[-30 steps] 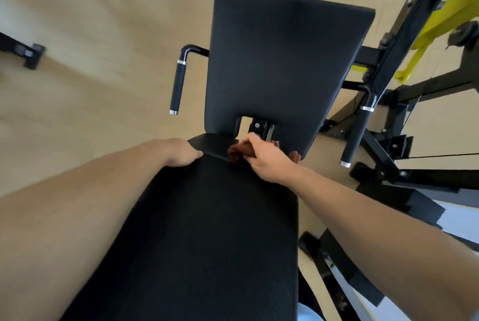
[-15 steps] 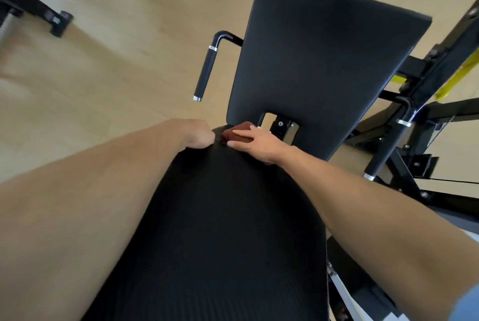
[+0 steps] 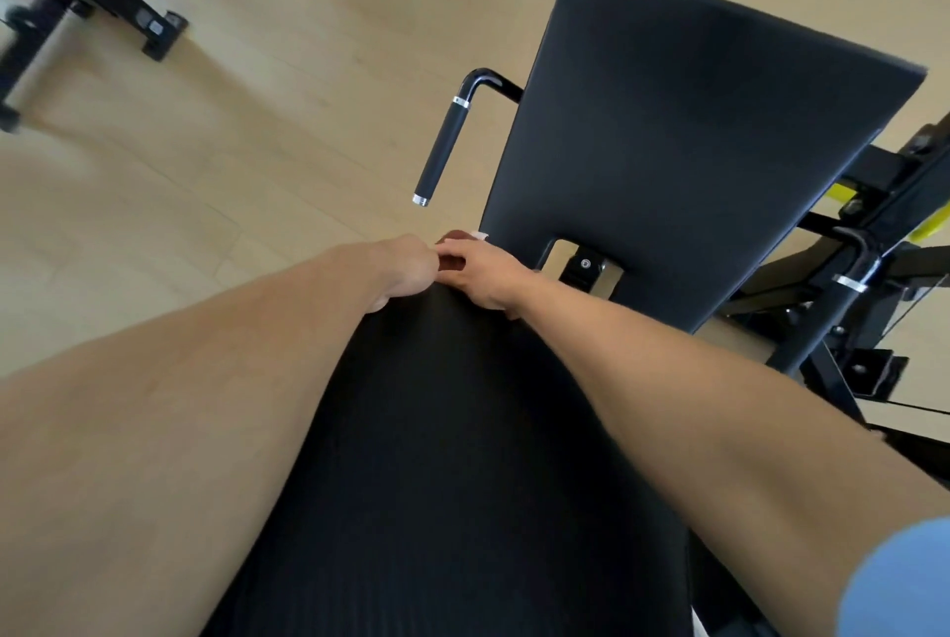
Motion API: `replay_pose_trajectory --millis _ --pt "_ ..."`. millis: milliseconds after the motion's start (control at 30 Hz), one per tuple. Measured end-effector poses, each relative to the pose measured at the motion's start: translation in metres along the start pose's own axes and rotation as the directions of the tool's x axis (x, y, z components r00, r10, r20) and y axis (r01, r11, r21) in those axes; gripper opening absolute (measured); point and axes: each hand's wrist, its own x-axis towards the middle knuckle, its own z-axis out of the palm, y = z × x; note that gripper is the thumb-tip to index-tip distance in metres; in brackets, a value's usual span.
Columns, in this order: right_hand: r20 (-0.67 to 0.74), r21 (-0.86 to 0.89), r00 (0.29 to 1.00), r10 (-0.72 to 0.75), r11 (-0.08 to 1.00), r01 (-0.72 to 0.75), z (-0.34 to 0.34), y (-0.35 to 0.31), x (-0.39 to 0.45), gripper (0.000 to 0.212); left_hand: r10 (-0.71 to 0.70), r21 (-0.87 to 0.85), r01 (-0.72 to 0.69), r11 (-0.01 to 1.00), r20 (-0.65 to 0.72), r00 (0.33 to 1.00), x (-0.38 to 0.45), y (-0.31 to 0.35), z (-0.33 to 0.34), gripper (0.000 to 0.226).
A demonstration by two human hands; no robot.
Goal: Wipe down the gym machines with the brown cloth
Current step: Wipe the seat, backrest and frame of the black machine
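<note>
A black ribbed seat pad (image 3: 462,456) runs from the bottom of the view up to a smooth black back pad (image 3: 694,122). My right hand (image 3: 483,271) presses the brown cloth (image 3: 455,238) onto the far left corner of the seat pad; only a small edge of the cloth shows past the fingers. My left hand (image 3: 406,268) grips the seat pad's far left edge, its fingers curled over the side and touching my right hand.
A black grip handle (image 3: 442,148) with chrome rings sticks out left of the back pad. Black frame tubes with a yellow part (image 3: 848,286) stand at the right. Another machine's black foot (image 3: 154,27) sits on the wooden floor at top left.
My right hand has slid the cloth leftward along the far end of the seat pad, from near the bracket to the left corner, meeting my left hand. The view has shifted right.
</note>
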Motion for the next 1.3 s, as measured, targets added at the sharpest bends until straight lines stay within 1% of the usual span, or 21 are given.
replay_pose_trajectory --millis 100,300,400,500,600,733,867,933,1033,1133,1167,1233,1267,1300 --pt "-0.002 -0.062 1.000 -0.011 0.998 0.011 -0.002 0.005 -0.002 0.044 0.012 0.039 -0.012 0.999 -0.006 1.000 0.000 -0.001 0.000 0.030" --pt "-0.045 -0.178 0.999 -0.013 0.984 0.005 -0.005 0.028 -0.031 0.051 0.032 0.141 -0.035 0.989 0.019 0.999 -0.002 0.003 0.005 0.039" --pt "-0.066 -0.245 0.998 -0.001 0.969 -0.016 -0.009 0.035 -0.046 0.051 0.050 0.216 -0.060 0.975 0.053 0.997 -0.005 0.005 0.004 0.040" --pt "-0.093 -0.265 0.995 0.030 0.963 -0.054 -0.013 0.052 -0.067 0.050 0.069 0.288 -0.102 0.952 0.122 0.990 -0.010 0.008 0.005 0.040" --pt "-0.099 -0.237 0.992 0.077 0.966 -0.099 -0.020 0.077 -0.102 0.049 0.061 0.400 -0.139 0.906 0.201 0.978 -0.017 0.013 0.007 0.044" --pt "-0.125 -0.180 0.984 0.130 0.972 -0.152 -0.025 0.106 -0.151 0.048 0.045 0.512 -0.180 0.840 0.265 0.963 -0.019 0.017 0.007 0.051" --pt "-0.235 -0.028 0.961 0.149 0.987 -0.159 -0.012 0.118 -0.159 0.050 0.072 0.543 -0.233 0.807 0.301 0.951 -0.021 0.018 0.005 0.055" --pt "-0.249 -0.022 0.962 0.110 0.993 -0.120 -0.009 0.112 -0.142 0.048 0.082 0.545 -0.237 0.804 0.293 0.953 -0.019 0.016 0.005 0.056" --pt "-0.191 -0.050 0.981 0.028 0.998 -0.038 -0.009 0.088 -0.105 0.045 0.090 0.535 -0.227 0.814 0.270 0.959 -0.013 0.012 0.008 0.056" --pt "-0.132 -0.042 0.991 -0.031 0.999 0.025 -0.011 0.064 -0.062 0.043 0.099 0.521 -0.206 0.828 0.226 0.969 -0.011 0.010 0.009 0.054" --pt "-0.140 -0.029 0.990 -0.033 0.999 0.029 -0.010 0.057 -0.050 0.042 0.105 0.512 -0.201 0.835 0.211 0.972 -0.010 0.008 0.010 0.053" --pt "-0.210 0.050 0.978 0.009 0.999 0.001 -0.004 0.046 -0.033 0.038 0.118 0.488 -0.190 0.852 0.174 0.978 -0.009 0.008 0.010 0.049" --pt "-0.259 0.108 0.966 0.028 0.994 0.000 -0.001 0.048 -0.029 0.037 0.114 0.486 -0.171 0.857 0.144 0.983 -0.008 0.012 0.016 0.047" --pt "-0.290 0.126 0.956 0.040 0.992 -0.004 0.002 0.043 -0.024 0.036 0.125 0.472 -0.160 0.867 0.104 0.987 -0.007 0.012 0.016 0.046"
